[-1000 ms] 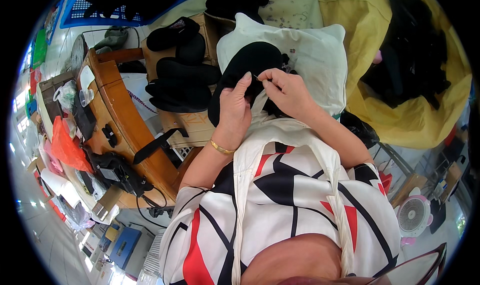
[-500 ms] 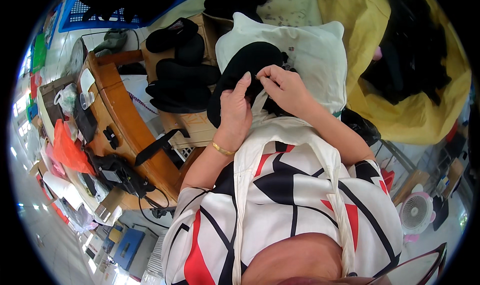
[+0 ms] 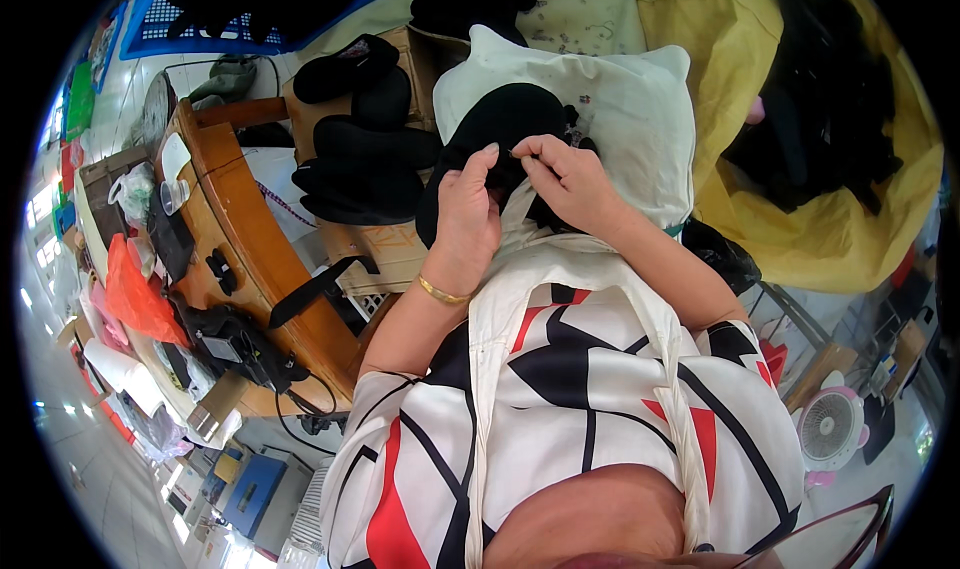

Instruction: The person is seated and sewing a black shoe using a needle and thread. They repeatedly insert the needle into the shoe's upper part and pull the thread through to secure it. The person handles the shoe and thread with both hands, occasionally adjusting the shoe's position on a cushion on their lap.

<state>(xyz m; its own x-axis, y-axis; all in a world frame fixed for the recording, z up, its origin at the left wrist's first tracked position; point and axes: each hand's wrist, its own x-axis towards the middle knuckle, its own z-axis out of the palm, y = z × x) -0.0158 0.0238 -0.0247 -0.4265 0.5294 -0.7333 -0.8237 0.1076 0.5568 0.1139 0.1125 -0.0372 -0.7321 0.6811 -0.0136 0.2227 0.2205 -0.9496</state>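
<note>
A black fabric slipper lies in front of my chest, over a white cloth-covered cushion. My left hand is closed around its near left edge, thumb pointing up. Close beside that thumb, my right hand pinches finger and thumb together over the slipper's opening. A tiny glint shows at the pinch, too small to name. Small dark bits, perhaps trim, sit at the slipper's right side. A pale apron strap runs just beneath my hands.
Several black slippers rest on a cardboard box to the left. Beyond it stands a wooden table with a black strap and cables. At right is a yellow sack of black pieces; a blue crate stands far left.
Both hands stay almost in place, with only a slight shift. The slipper remains held in my left hand, and the right hand keeps its pinch.
</note>
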